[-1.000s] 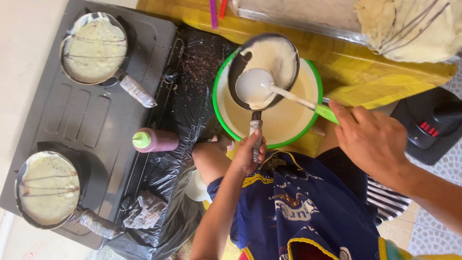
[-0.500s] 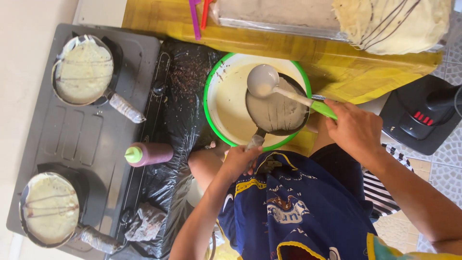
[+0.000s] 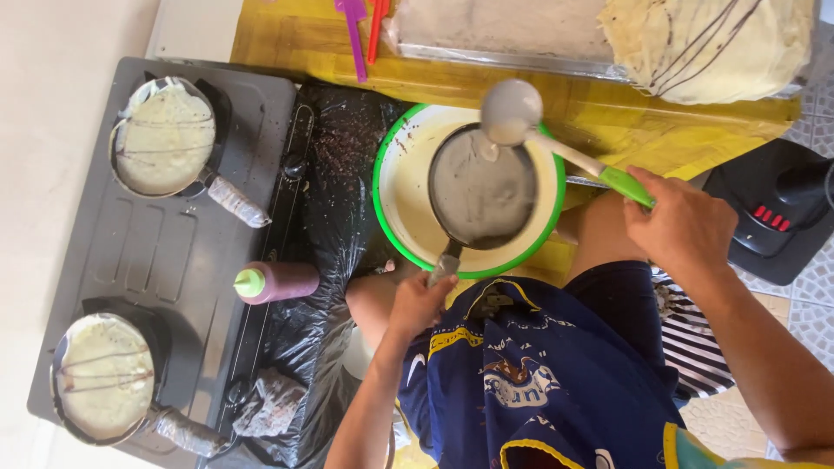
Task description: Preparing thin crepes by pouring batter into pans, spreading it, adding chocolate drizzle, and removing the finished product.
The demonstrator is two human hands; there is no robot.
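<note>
My left hand (image 3: 420, 304) grips the handle of a small dark frying pan (image 3: 483, 187), held level over a green-rimmed bowl of pale batter (image 3: 401, 187). My right hand (image 3: 682, 227) holds the green handle of a white ladle (image 3: 511, 111). The ladle's cup hangs tilted over the pan's far edge, and a little batter runs from it onto the pan's grey surface.
A grey two-burner stove (image 3: 156, 252) at left carries two pans of crepes with dark stripes (image 3: 165, 139) (image 3: 104, 375). A squeeze bottle with a green tip (image 3: 276, 282) lies on black plastic. Stacked crepes (image 3: 712, 43) and a tray sit on the yellow board behind.
The pan, first tipped with batter in it over the bowl, now sits level and nearly bare. The ladle rose from the bowl to the pan's far edge and pours.
</note>
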